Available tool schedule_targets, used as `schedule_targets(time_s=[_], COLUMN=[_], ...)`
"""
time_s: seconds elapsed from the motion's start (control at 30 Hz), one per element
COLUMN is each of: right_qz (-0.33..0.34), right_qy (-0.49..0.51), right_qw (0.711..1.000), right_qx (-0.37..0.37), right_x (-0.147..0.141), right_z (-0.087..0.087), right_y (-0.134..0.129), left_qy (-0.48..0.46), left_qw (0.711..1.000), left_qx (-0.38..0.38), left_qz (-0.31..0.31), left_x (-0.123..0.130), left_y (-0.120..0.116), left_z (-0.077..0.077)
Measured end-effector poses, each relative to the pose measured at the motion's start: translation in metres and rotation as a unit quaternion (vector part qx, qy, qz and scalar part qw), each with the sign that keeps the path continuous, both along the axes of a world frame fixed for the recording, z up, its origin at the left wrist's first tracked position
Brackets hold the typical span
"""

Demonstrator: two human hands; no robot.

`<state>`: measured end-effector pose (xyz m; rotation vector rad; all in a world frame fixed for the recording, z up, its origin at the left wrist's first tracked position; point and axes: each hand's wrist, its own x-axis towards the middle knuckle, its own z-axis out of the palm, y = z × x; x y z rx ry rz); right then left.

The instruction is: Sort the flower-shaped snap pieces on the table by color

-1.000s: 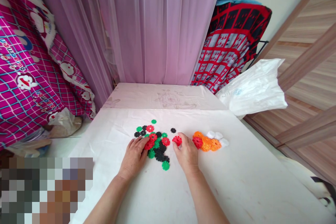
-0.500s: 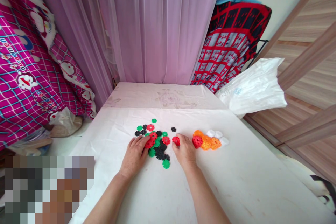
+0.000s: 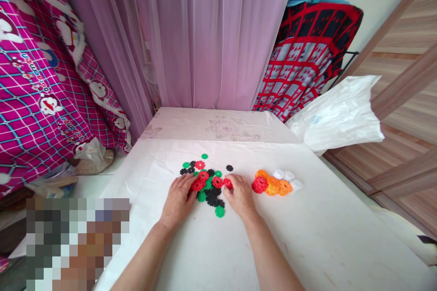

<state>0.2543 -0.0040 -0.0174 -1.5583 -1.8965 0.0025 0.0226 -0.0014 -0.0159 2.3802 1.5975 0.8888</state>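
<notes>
On the white-covered table (image 3: 218, 254), a mixed heap of green, black (image 3: 213, 196) and red notched discs lies between my hands. My left hand (image 3: 180, 194) rests at the heap's left side, its fingers bent over red discs (image 3: 198, 185); whether it grips one is hidden. My right hand (image 3: 240, 194) pinches a red disc (image 3: 227, 183) between thumb and fingers, at the heap's right edge beside another red disc (image 3: 217, 182). Right of that hand, a red pile (image 3: 260, 185) touches orange discs (image 3: 273, 187) and white discs (image 3: 288, 176).
A single black disc (image 3: 230, 168) and a green disc (image 3: 204, 156) lie farther back. A white plastic bag (image 3: 344, 116) stands by the table's right back corner. Purple curtains (image 3: 218, 36) hang behind, and a pink patterned cloth (image 3: 51, 86) hangs at the left.
My right hand has moved slightly left with the red disc, closer to the heap and away from the red pile. The whole view has shifted a little.
</notes>
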Motion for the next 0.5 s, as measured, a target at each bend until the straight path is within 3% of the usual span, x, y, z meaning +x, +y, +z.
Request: schedule_targets(time_s=[0.5], right_qz=[0.007], right_qy=[0.009], right_qw=[1.000], right_qx=[-0.013], right_x=[0.0013], right_z=[-0.0017], right_y=[0.0011], left_qy=[0.011], left_qw=[1.000], left_qx=[-0.009], left_qz=[-0.005], left_x=[-0.0022], left_y=[-0.0095], left_z=[0.0009])
